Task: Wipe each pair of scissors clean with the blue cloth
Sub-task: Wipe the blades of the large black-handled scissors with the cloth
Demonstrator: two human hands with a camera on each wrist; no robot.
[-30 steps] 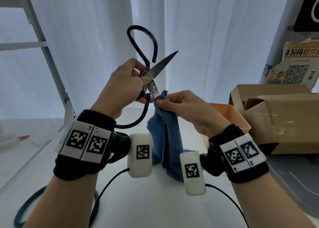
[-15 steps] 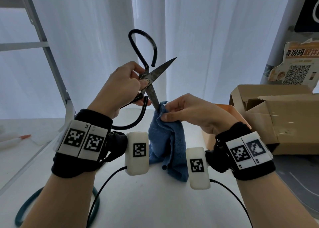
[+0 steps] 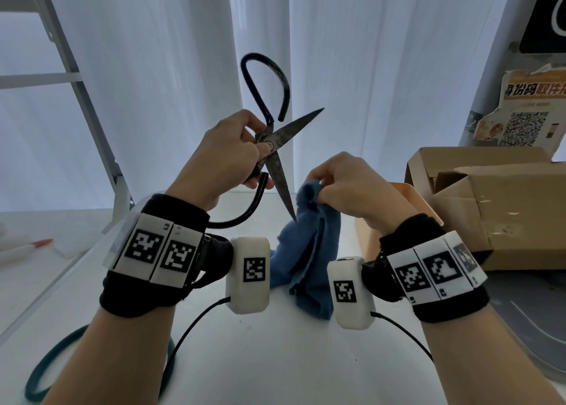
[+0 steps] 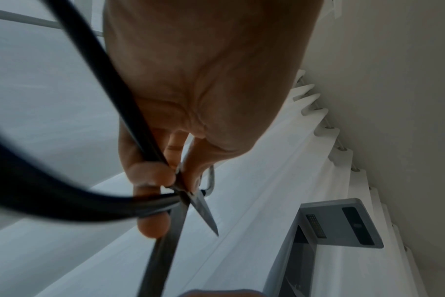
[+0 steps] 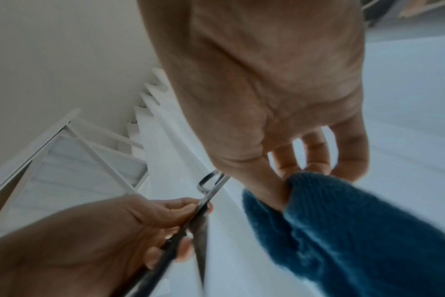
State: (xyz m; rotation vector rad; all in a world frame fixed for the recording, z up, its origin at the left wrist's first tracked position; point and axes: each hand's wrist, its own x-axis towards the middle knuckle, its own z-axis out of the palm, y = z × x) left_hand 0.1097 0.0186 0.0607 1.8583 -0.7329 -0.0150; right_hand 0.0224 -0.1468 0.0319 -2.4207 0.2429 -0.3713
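above the table (image 3: 275, 358), left hand (image 3: 226, 162) grips open scissors (image 3: 277, 165); right hand (image 3: 352, 187) pinches blue cloth (image 3: 306, 251), fingertips hidden.

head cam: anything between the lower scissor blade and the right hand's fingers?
Only a fold of the blue cloth, pinched by the right hand; the scissors' blade stands clear beside it, in the head view.

The scissors (image 3: 277, 147) have black loop handles and dull grey blades mottled with darker, possibly rusty, patches. The cloth (image 3: 309, 251) is mid blue, deeper teal in the right wrist view. Both wristbands (image 3: 153, 251) are black with white tags printed in black-and-white square codes. The worktop (image 3: 275, 358) is white, the curtains (image 3: 168, 67) white, the box (image 3: 505, 196) brown cardboard, the tub (image 3: 407, 190) orange.
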